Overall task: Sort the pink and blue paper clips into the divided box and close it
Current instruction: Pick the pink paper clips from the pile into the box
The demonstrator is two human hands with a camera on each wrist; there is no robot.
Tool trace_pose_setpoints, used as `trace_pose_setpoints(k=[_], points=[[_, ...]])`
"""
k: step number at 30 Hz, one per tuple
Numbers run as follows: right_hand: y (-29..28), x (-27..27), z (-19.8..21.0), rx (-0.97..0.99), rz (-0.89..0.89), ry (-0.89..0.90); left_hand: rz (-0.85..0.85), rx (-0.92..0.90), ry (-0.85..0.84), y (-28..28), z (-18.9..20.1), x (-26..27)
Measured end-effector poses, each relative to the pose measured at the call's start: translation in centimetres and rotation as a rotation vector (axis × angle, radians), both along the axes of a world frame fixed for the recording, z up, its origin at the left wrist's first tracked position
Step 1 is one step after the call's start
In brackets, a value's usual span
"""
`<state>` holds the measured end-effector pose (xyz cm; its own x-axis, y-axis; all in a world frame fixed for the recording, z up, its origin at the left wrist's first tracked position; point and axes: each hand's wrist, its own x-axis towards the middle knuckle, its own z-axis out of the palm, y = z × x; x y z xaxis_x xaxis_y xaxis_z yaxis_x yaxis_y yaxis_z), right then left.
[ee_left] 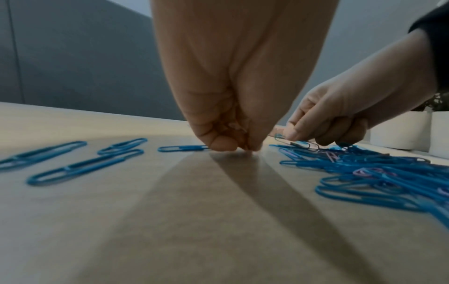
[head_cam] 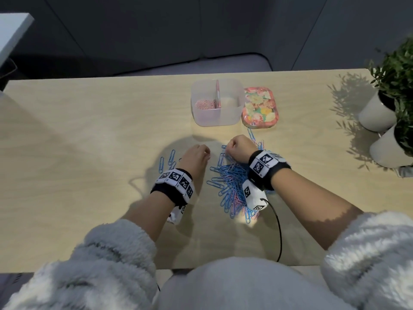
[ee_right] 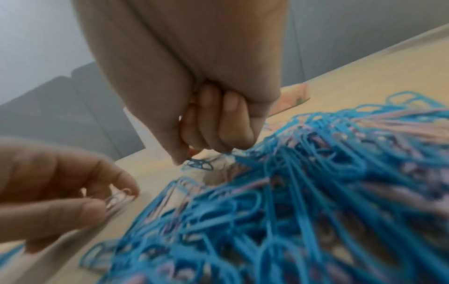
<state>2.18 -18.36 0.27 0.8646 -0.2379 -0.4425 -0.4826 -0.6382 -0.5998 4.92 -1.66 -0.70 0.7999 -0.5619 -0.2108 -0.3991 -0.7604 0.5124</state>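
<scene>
A clear divided box (head_cam: 232, 86) stands open at the back of the table, with pink clips (head_cam: 204, 104) in its left compartment. Its floral lid (head_cam: 260, 108) lies to its right. A tangled pile of blue and pink paper clips (head_cam: 232, 184) lies in front. My left hand (head_cam: 206, 151) is left of the pile, fingertips on the table, curled round a few pink clips (ee_left: 234, 123). At the pile's far edge my right hand (head_cam: 229, 149) is fisted and pinches a blue clip (ee_right: 199, 164). Several blue clips (head_cam: 166, 161) lie apart, left of my left hand.
Two white pots with green plants (head_cam: 380, 113) stand at the table's right edge. A black cable (head_cam: 279, 231) runs from my right wrist to the near edge. Bare wooden tabletop (head_cam: 78, 142) stretches to the left.
</scene>
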Motion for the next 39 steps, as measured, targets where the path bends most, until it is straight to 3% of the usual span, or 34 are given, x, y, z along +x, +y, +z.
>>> trace_pose_setpoints(k=[7,11,15,22,30,34,39], points=[[-3.0,-1.3,1.7,0.401,-0.428,-0.099,0.359,-0.254,0.321,-0.7,0.9,0.8],[-4.1,-1.3,0.7,0.169,-0.36,-0.208,0.459,-0.24,0.419,-2.1,0.9,1.3],[-2.6,-1.5,0.6,-0.096,-0.223,-0.135,0.511,-0.331,0.503,-3.1,1.1,1.1],[0.1,-0.3,-0.1,-0.222,-0.136,0.0,0.204,-0.02,0.223,-2.6,0.0,-0.4],[-0.3,-0.7,-0.5,-0.212,-0.164,-0.078,0.318,0.017,0.105,0.1,0.5,1.0],[0.3,-0.4,-0.9,-0.161,-0.038,-0.131,0.294,0.028,0.055,-0.3,0.9,0.3],[0.9,0.4,-0.8,-0.151,0.05,-0.096,0.26,0.053,0.128,-0.7,0.4,0.5]])
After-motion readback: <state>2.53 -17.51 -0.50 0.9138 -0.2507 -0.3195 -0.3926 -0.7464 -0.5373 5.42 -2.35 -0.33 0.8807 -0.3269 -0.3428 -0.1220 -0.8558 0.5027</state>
